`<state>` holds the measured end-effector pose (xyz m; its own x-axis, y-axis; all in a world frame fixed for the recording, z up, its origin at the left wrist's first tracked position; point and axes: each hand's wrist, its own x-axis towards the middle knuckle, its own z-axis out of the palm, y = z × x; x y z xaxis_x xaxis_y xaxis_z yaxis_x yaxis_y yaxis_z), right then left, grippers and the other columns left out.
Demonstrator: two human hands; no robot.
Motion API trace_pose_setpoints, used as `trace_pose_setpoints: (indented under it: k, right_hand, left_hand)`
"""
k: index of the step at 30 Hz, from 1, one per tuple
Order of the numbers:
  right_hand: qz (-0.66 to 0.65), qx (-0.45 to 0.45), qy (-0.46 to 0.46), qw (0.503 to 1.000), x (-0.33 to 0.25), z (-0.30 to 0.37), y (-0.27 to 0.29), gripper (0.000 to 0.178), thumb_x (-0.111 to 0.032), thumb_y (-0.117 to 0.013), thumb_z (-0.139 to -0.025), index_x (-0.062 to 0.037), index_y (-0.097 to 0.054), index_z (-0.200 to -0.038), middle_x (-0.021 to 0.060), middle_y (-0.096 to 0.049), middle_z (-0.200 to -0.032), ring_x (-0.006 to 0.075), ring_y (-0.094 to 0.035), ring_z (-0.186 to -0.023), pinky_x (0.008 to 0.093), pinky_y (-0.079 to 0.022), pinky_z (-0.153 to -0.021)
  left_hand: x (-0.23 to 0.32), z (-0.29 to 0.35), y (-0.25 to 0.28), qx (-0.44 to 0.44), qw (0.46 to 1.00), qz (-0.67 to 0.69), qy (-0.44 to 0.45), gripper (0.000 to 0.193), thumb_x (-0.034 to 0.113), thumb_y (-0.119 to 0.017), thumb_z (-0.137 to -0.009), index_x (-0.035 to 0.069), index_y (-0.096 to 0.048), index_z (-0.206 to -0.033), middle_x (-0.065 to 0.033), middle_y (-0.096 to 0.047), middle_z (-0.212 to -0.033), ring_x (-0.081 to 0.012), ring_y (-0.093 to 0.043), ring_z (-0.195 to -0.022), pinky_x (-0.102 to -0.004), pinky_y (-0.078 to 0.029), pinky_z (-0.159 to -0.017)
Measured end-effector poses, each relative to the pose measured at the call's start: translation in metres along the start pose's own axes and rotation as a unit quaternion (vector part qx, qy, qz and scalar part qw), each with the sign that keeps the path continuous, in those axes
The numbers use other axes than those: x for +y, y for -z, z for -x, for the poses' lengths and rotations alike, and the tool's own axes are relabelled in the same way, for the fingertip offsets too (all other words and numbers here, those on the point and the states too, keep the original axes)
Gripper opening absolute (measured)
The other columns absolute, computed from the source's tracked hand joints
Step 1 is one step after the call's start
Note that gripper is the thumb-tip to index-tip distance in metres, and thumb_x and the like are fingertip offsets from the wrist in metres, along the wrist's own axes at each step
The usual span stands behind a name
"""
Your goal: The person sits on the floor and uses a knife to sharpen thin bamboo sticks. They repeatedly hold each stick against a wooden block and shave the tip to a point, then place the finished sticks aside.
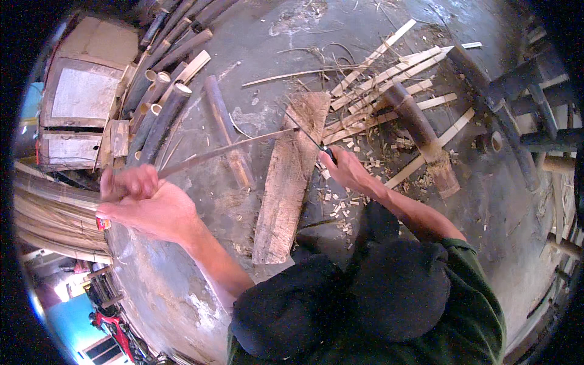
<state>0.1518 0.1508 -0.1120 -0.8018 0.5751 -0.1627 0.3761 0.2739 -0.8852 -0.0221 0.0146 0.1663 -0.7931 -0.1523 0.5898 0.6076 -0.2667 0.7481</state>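
Note:
My left hand [143, 198] grips the near end of a long thin bamboo strip [228, 148] that reaches right and up toward the wooden plank [286, 179]. In my right hand [345, 169] is a dark-handled knife [313, 141], its narrow blade meeting the far end of the strip above the plank's upper part. The plank lies lengthwise on the concrete floor in front of my knees.
Several dark bamboo poles [161, 106] lie bundled at upper left beside flattened cardboard [85, 91]. Split pale bamboo slats [389, 79] and a short bamboo section [420, 131] lie at upper right, with chips scattered below. Dark wooden furniture [535, 97] stands at the right edge.

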Motion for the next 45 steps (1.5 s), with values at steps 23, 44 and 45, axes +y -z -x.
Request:
trace_pose_setpoints:
  k: [23,44,45]
  right_hand:
    - [-0.113,-0.077,0.136,0.981,-0.112,0.027,0.010,0.032,-0.032,-0.057,-0.095,-0.0039,-0.054,-0.109,0.0202,-0.056,-0.063,0.0383,-0.058,-0.056,0.0425,-0.046,-0.053]
    - [-0.011,-0.017,0.137,0.990,-0.048,0.009,-0.008,0.030,-0.030,-0.055,-0.095,-0.0001,-0.054,-0.092,0.0251,-0.058,-0.067,0.0458,-0.057,-0.064,0.0460,-0.045,-0.056]
    - [-0.007,0.028,0.047,0.998,-0.020,-0.005,-0.016,0.029,-0.030,-0.056,-0.094,-0.0008,-0.053,-0.096,0.0263,-0.057,-0.067,0.0466,-0.058,-0.065,0.0474,-0.045,-0.055]
  left_hand:
    - [-0.007,0.007,-0.001,0.025,0.998,-0.026,-0.047,0.044,0.045,-0.047,-0.098,0.014,-0.035,-0.068,0.0037,-0.022,-0.058,-0.0093,-0.019,-0.050,-0.0289,-0.016,-0.048]
    - [-0.014,0.000,0.004,0.038,0.995,-0.085,-0.041,0.040,0.037,-0.044,-0.099,0.012,-0.035,-0.068,0.0018,-0.022,-0.059,-0.0109,-0.023,-0.051,-0.0284,-0.019,-0.045]
    - [-0.015,0.000,-0.006,0.043,0.997,-0.057,-0.023,0.043,0.041,-0.044,-0.100,0.012,-0.035,-0.069,0.0028,-0.020,-0.059,-0.0097,-0.019,-0.051,-0.0279,-0.016,-0.046]
